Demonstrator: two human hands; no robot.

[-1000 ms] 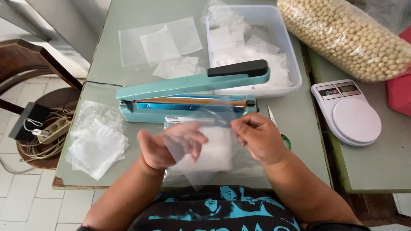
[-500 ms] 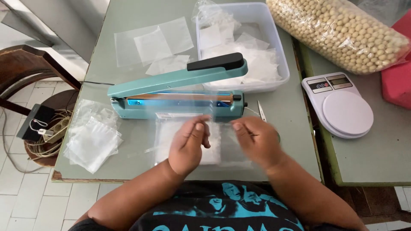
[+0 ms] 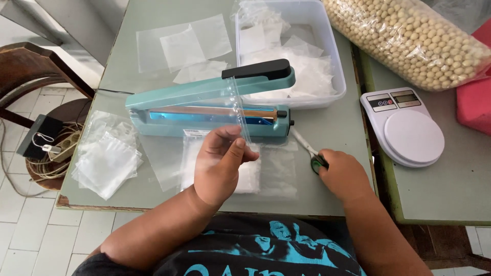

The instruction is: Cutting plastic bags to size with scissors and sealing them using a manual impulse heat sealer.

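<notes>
Head view, left hand: the left hand [image 3: 220, 166] is holding up a narrow strip of clear plastic film [image 3: 238, 110], its fingers curling closed and pinching the strip's lower end; the strip is rising in front of the teal impulse heat sealer [image 3: 209, 105].
Head view, right hand: the right hand [image 3: 345, 174] is closing over the green handles of a small pair of scissors [image 3: 309, 151] lying on the grey-green tabletop [image 3: 332, 128], just right of the sealer.
Work so far: one flat clear plastic pouch [image 3: 240, 168] is lying on the tabletop below the sealer, partly under the left hand; the sealer's arm is standing raised. A translucent plastic tub [image 3: 332, 56] behind is holding many more clear pouches, so much appears to be waiting.
Nearby: loose clear bags [image 3: 107, 158] are lying at the left edge; a big clear bag of pale beans [image 3: 409, 41] and a white round kitchen scale [image 3: 406, 128] are sitting at the right.
Hard to tell: whether the pouch is sealed, or holding anything, is not showing; the scissor blades are barely visible.
</notes>
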